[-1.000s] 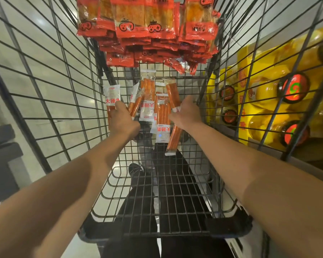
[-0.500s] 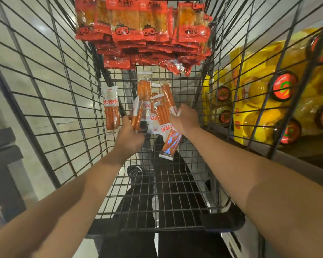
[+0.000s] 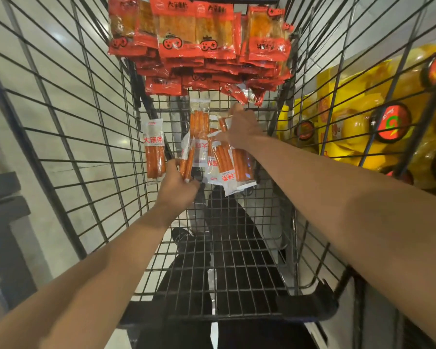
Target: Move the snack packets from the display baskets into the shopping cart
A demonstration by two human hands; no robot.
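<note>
Wire mesh of a black shopping cart (image 3: 91, 127) fills the view from the head camera, with both bare arms reaching down into it. At the far end of the cart lies a thick heap of red snack packets (image 3: 199, 44), overlapping one another and printed with a game-controller mark. Nearer, a loose cluster of white-and-clear stick packets (image 3: 199, 132) holding orange sticks lies on the cart's mesh between the two hands. One separate stick packet (image 3: 154, 149) stands upright against the cart's left wall, just beside the left hand (image 3: 178, 190). That hand has its fingers curled round a narrow stick packet at the left edge of the cluster, gripping it near its lower end. The right hand (image 3: 243, 129) lies over the upper right of the cluster with its fingers stretched forward towards the lowest red packets; whether it grips any packet beneath it cannot be told, since the palm hides the contact. Two stick packets (image 3: 227, 170) fan out from under the right wrist. Outside the cart's right wall sit yellow bags (image 3: 358, 127) with round red-and-green labels. Through the cart floor, dark trousers and a shoe (image 3: 184, 235) show.
</note>
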